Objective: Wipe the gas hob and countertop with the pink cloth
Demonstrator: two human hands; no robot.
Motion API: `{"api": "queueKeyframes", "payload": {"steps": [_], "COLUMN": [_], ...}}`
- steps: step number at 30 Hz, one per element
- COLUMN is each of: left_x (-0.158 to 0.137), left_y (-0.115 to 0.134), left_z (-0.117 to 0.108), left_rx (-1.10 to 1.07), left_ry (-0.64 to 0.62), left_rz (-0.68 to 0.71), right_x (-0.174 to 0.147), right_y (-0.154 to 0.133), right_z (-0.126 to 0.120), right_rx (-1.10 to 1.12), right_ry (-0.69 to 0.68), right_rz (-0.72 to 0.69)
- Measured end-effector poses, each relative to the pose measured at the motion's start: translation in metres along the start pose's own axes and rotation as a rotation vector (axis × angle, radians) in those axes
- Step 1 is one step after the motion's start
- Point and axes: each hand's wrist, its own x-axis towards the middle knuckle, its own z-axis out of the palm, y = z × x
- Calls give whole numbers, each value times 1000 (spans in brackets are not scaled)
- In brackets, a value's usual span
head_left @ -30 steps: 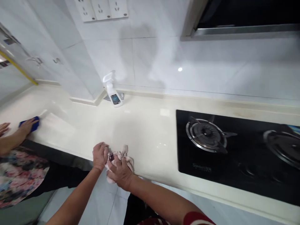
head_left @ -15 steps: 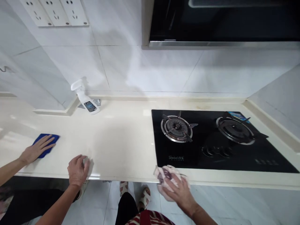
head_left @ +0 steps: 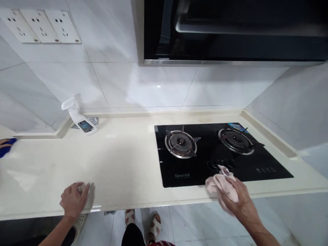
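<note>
My right hand (head_left: 237, 198) is closed around a pale pink cloth (head_left: 222, 186). The bunched cloth is at the front edge of the black gas hob (head_left: 200, 171), its upper tip overlapping the glass just below the knobs (head_left: 220, 164). My left hand (head_left: 74, 200) rests near the counter's front edge with its fingers curled in. Its thumb stands out to the right, and no held thing shows in it. Bare cream countertop (head_left: 123, 164) lies between my two hands.
A white spray bottle (head_left: 79, 118) leans by the wall corner, on a silvery packet (head_left: 93, 120). Another person's hand (head_left: 3, 141) rests on a blue cloth (head_left: 6, 148) at the far left. The dark range hood (head_left: 230, 37) overhangs the hob. Sockets (head_left: 42, 29) are on the wall.
My right hand has moved right along the hob's front edge with the pink cloth. The other person's hand and the blue cloth have shifted left, mostly out of view. The camera has turned.
</note>
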Motion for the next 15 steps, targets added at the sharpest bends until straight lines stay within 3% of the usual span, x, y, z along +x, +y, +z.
{"api": "queueKeyframes", "payload": {"steps": [3, 5, 7, 12, 15], "left_x": [-12, -17, -18, -15, -10], "left_y": [9, 13, 16, 18, 12], "left_z": [2, 2, 0, -6, -4], "left_rx": [35, 41, 36, 49, 55], "left_ry": [31, 25, 16, 11, -23], "left_rz": [28, 34, 33, 19, 28], "right_x": [29, 38, 39, 16, 5], "right_y": [-48, -86, -127, -217, -232], "right_z": [32, 60, 85, 123, 128], "right_rx": [-108, -247, -314, -164, -23], "right_ry": [-87, -55, -55, -229, -354], "right_rz": [129, 288, 310, -109, -344]}}
